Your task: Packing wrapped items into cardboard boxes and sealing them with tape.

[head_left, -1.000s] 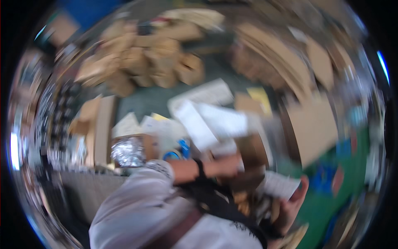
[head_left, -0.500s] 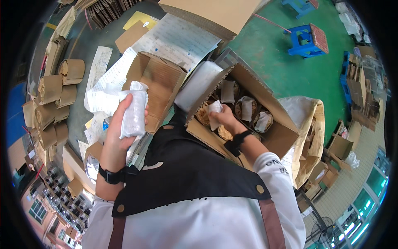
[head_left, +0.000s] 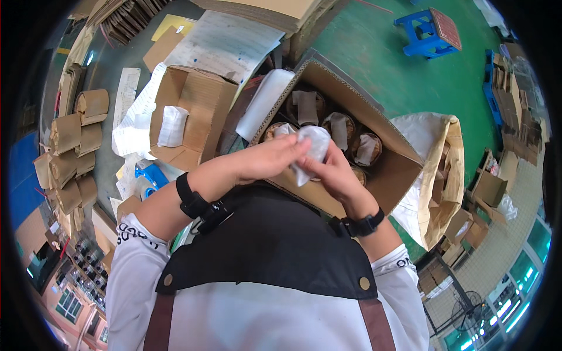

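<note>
A white-wrapped packet (head_left: 315,140) is between my two hands, above the near left corner of a large open carton (head_left: 393,186). My right hand (head_left: 342,178) grips it from the right, thumb across its front. My left hand (head_left: 272,157) reaches over from the left, its fingers laid along the packet; its thumb is hidden. Inside the large carton stand several round brown-paper-wrapped items with white strips over their tops, such as this one (head_left: 367,149). Another white-wrapped packet (head_left: 173,126) lies in a smaller open carton (head_left: 205,96) on the left.
A white roll (head_left: 264,102) lies between the cartons. Papers and a blue tool-like object (head_left: 153,176) are by the small carton. Brown paper packages (head_left: 64,134) are piled at far left. A paper-lined sack (head_left: 436,175) stands right of the large carton; a blue stool (head_left: 430,35) is beyond.
My left hand has let go of its packet, and one now lies in the small carton. It has swung right to meet my right hand, which has raised a white packet from the large carton.
</note>
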`<state>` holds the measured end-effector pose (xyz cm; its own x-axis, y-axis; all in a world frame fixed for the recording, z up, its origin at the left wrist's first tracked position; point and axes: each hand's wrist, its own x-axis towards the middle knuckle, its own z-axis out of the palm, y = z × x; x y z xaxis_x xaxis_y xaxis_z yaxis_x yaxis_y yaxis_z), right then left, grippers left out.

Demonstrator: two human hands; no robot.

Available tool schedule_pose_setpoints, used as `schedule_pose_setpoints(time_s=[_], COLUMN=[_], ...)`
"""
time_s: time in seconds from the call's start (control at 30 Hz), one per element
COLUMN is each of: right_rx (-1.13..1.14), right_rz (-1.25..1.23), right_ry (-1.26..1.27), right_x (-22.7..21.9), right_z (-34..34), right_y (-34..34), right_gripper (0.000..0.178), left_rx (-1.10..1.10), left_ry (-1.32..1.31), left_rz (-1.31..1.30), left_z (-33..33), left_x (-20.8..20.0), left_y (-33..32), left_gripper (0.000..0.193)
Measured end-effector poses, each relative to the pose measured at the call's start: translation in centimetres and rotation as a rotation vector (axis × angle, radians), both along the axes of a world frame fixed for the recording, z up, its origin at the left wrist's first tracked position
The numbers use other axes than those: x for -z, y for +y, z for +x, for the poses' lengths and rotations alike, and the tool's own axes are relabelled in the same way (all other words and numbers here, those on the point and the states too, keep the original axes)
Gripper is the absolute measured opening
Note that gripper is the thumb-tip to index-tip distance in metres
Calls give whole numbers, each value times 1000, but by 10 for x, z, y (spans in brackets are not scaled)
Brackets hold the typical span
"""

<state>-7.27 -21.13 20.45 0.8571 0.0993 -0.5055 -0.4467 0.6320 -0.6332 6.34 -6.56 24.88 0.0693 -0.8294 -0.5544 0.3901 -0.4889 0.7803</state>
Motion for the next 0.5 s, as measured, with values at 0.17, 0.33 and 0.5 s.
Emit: schedule_pose_setpoints(time_s=[0.17,0.33,0.5], right_rx=[-433,-691,-867], right_rz=[-938,-1344,-1442], right_ry=[459,541,403], right_x=[155,166,104], right_z=[-71,-53,-20], right_y=[-34,-10,-34], right_gripper=[60,65,54], left_rx=[61,-394,227], left_ry=[-253,-1105,-1640], left_rz=[35,385,508], left_z=[28,79,100], left_x=[-5,11,66], left_y=[43,116,150], left_gripper=[47,26,45])
